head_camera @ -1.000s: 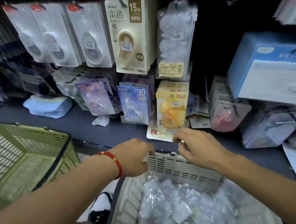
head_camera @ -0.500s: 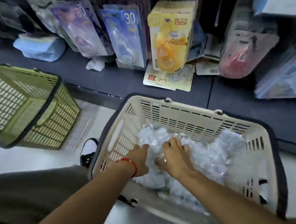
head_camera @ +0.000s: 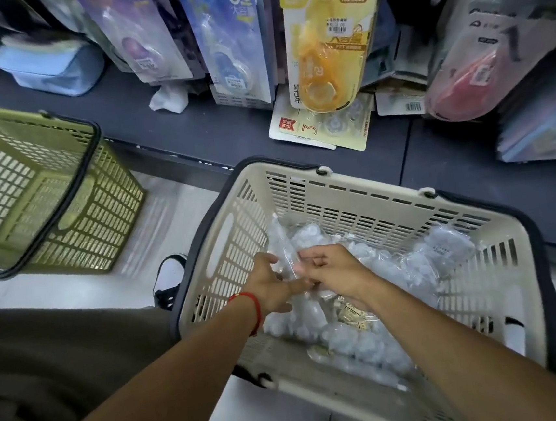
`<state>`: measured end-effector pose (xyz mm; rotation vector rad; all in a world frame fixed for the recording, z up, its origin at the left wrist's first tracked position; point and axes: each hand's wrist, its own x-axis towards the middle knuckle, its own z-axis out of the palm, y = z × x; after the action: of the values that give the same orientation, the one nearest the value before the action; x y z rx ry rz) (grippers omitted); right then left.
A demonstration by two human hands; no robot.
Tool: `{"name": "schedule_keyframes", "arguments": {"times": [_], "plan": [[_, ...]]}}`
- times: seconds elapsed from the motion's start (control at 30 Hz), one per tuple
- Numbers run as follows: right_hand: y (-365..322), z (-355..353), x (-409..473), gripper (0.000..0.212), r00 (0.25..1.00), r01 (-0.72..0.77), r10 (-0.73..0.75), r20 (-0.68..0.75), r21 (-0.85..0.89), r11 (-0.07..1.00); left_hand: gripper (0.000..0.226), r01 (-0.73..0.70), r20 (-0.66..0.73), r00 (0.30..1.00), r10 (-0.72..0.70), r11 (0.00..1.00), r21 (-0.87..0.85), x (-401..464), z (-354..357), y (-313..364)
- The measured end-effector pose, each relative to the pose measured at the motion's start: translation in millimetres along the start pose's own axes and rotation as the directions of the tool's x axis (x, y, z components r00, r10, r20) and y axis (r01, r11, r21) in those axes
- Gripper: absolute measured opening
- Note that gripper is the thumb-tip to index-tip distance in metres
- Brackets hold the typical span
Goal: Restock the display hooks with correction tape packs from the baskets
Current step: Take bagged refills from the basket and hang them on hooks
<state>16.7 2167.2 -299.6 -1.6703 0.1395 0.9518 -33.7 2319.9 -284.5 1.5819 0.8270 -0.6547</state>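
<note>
- I am looking down at a dark grey shelf point(head_camera: 194, 130) with a pale floor below it and carded packs hanging or leaning along the back.
- Two baskets are sitting in front of the shelf: a green basket point(head_camera: 41, 199) on my left, nothing showing inside it, and a beige basket point(head_camera: 363, 198) straight below me.
- The beige one is holding a heap of clear correction tape packs point(head_camera: 383, 336); they are overlapping too much for me to be counting them.
- Both my hands are reaching into that heap, close together near the basket's left wall.
- My left hand point(head_camera: 270, 289), a red cord on its wrist, is pinching the lower edge of one clear pack point(head_camera: 283, 243) that is standing up out of the pile.
- My right hand point(head_camera: 337, 272) is gripping the same pack, fingers curled on the film just beside my left fingers.
- On the shelf one yellow pack point(head_camera: 325, 43) is standing upright, with two blue-purple packs to its left.
</note>
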Motion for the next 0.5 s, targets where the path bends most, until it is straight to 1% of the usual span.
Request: {"name": "schedule_keyframes", "arguments": {"times": [0.1,0.17,0.23,0.33,0.4,0.47,0.5], "plan": [[-5,0,-4,0.040,1.000,-0.001,0.003,0.025,-0.054,0.999,0.062,0.024,0.082,0.997,-0.010,0.983,-0.180,-7,-12,4],[-7,-6,-7,0.032,0.999,-0.004,0.006,0.039,-0.050,0.999,0.052,0.049,0.122,0.992,-0.019,0.968,-0.247,-13,-23,9],[-10,-17,-13,0.024,1.000,-0.025,0.024,-0.012,-0.048,0.999,0.042,0.055,0.124,0.992,-0.019,0.954,-0.296,-15,-36,16],[-11,-36,-22,0.017,0.998,-0.020,0.021,-0.062,0.012,1.000,0.040,0.024,0.094,0.996,0.009,0.941,-0.338,-21,-51,23],[-16,-42,-29,0.013,0.997,0.005,0.003,-0.073,0.107,0.994,0.035,0.015,0.066,0.998,0.009,0.935,-0.354,-26,-53,26],[-25,-42,-35,0.014,0.998,0.033,-0.019,-0.065,0.209,0.977,0.028,0.016,0.039,0.999,0.000,0.920,-0.393,-30,-49,29],[-28,-39,-37,0.014,0.999,0.036,-0.027,-0.042,0.222,0.974,0.023,0.026,0.049,0.999,-0.006,0.905,-0.425,-33,-46,30]]}}
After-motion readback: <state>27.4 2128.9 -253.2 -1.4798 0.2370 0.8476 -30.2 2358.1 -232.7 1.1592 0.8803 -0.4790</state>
